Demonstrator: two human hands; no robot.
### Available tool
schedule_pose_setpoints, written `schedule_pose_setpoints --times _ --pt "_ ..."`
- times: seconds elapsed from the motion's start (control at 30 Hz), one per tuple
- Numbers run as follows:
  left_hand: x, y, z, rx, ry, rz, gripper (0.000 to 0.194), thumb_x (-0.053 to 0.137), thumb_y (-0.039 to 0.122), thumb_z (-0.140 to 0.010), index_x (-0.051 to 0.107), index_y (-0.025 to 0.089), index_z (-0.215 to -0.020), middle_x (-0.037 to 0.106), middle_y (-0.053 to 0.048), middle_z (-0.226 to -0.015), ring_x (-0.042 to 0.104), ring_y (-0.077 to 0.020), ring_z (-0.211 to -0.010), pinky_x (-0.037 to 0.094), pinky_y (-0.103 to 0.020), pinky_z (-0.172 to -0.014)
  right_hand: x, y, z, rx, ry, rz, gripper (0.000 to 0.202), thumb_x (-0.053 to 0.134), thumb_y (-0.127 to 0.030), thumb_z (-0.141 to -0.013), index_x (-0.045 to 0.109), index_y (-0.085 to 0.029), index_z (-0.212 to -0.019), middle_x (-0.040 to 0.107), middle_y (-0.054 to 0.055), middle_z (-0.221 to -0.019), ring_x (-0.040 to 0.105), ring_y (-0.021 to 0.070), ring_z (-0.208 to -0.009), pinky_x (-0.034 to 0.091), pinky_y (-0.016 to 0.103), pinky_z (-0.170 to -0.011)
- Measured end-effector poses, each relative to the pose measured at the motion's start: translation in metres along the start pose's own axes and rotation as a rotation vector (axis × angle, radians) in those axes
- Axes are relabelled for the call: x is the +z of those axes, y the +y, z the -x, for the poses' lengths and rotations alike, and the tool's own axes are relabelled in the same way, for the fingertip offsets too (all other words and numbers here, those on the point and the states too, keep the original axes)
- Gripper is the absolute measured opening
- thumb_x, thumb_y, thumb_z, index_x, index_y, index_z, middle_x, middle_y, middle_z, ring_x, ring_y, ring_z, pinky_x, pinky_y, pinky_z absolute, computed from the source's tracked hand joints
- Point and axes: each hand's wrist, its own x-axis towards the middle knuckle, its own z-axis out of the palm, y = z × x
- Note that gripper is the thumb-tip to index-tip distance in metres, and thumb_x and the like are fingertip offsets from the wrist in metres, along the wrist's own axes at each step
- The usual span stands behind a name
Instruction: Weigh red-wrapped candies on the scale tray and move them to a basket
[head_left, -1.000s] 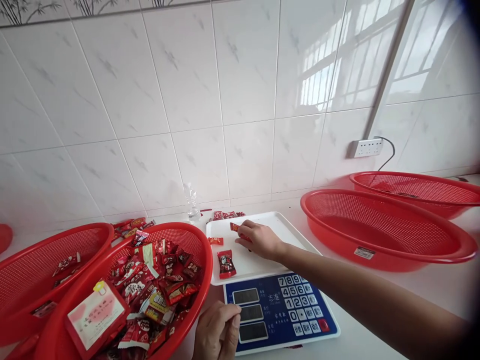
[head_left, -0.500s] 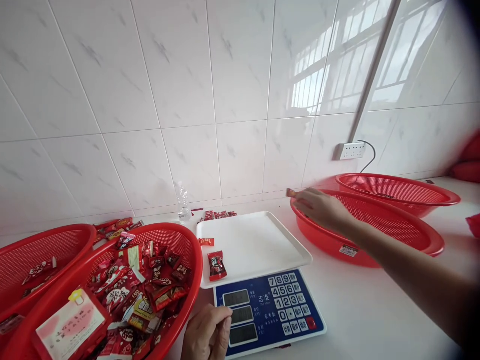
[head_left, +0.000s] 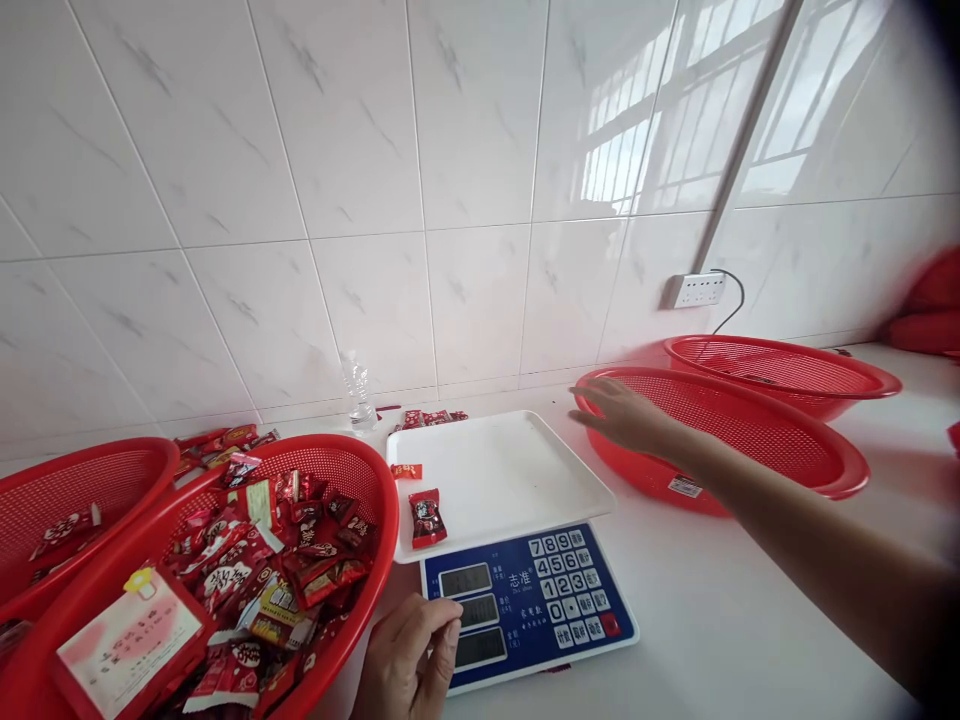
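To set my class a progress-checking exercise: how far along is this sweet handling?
Apparently done: most of the white rectangular tray is bare. In hand: the right hand is open at the rim of the nearer right-side red oval plastic basket, no sweet visible in its grip. Probably left: one large dark-red wrapped sweet and one small orange-red wrapped sweet on the tray.
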Motion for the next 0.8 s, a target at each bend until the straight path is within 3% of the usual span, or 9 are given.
schedule_pose_setpoints --times 0.07,0.2,0.27,0.33,0.43,0.57,0.67,0.8 --pt "-0.001 0.0 0.0 0.0 -0.021 0.002 0.013 0.048 0.022 -0.09 0.061 0.023 -0.092 0.06 0.001 -0.066 0.056 -0.0106 -0.055 0.046 -0.02 -0.053 0.013 -0.042 -0.002 -0.14 -0.112 -0.061 0.058 0.043 -0.054 -0.089 0.04 -0.022 -0.137 0.032 0.016 -0.147 0.035 0.0308 -0.131 0.037 0.05 -0.101" --pt "-0.005 0.0 -0.002 0.007 -0.061 -0.036 0.012 0.048 0.019 -0.089 0.059 0.022 -0.093 0.062 0.001 -0.07 0.06 -0.0104 -0.06 0.048 -0.019 -0.058 0.043 -0.128 0.001 -0.45 -0.301 -0.164 0.082 0.05 -0.073 -0.074 0.026 -0.038 -0.144 0.019 0.002 -0.155 0.014 0.027 -0.141 0.024 0.046 -0.11" --pt "-0.008 0.0 -0.003 0.024 -0.088 -0.052 0.013 0.049 0.016 -0.089 0.058 0.022 -0.094 0.064 0.001 -0.073 0.061 -0.0104 -0.064 0.049 -0.018 -0.06 0.057 -0.158 -0.001 -0.584 -0.393 -0.233 0.09 0.049 -0.074 -0.073 0.018 -0.034 -0.147 0.011 0.006 -0.156 0.006 0.0312 -0.141 0.018 0.054 -0.11" --pt "-0.009 -0.001 -0.003 0.04 -0.102 -0.057 0.013 0.049 0.015 -0.088 0.057 0.022 -0.095 0.065 0.001 -0.074 0.062 -0.0106 -0.066 0.05 -0.018 -0.061 0.068 -0.176 -0.007 -0.663 -0.425 -0.271 0.092 0.049 -0.073 -0.075 0.016 -0.028 -0.148 0.013 0.01 -0.155 0.006 0.0341 -0.141 0.016 0.058 -0.109" --pt "-0.008 -0.003 -0.003 0.027 -0.082 -0.053 0.013 0.048 0.016 -0.089 0.057 0.022 -0.095 0.065 0.0 -0.074 0.062 -0.0113 -0.066 0.05 -0.019 -0.061 0.078 -0.182 -0.017 -0.691 -0.394 -0.267 0.076 0.048 -0.062 -0.083 0.024 -0.026 -0.146 0.034 0.009 -0.149 0.021 0.0313 -0.138 0.023 0.053 -0.108" --pt "-0.005 -0.005 -0.001 0.022 -0.082 -0.053 0.012 0.047 0.018 -0.09 0.057 0.022 -0.095 0.064 0.0 -0.073 0.061 -0.0117 -0.064 0.05 -0.019 -0.06 0.081 -0.171 -0.022 -0.623 -0.304 -0.203 0.048 0.049 -0.035 -0.091 0.042 -0.02 -0.135 0.057 0.01 -0.126 0.049 0.0229 -0.119 0.037 0.04 -0.101" --pt "-0.003 -0.005 -0.001 0.055 -0.088 -0.051 0.012 0.046 0.017 -0.09 0.057 0.021 -0.095 0.063 0.0 -0.071 0.061 -0.0114 -0.062 0.049 -0.019 -0.059 0.078 -0.16 -0.018 -0.519 -0.246 -0.108 0.03 0.051 -0.031 -0.091 0.055 -0.019 -0.118 0.059 0.009 -0.118 0.057 0.021 -0.105 0.046 0.041 -0.09" --pt "-0.003 -0.004 -0.001 0.064 -0.107 -0.065 0.012 0.047 0.017 -0.089 0.057 0.022 -0.095 0.061 0.001 -0.069 0.059 -0.0106 -0.06 0.047 -0.018 -0.057 0.07 -0.146 -0.01 -0.393 -0.215 0.005 0.03 0.054 -0.034 -0.09 0.055 -0.018 -0.116 0.058 0.007 -0.117 0.06 0.0187 -0.096 0.051 0.04 -0.08"
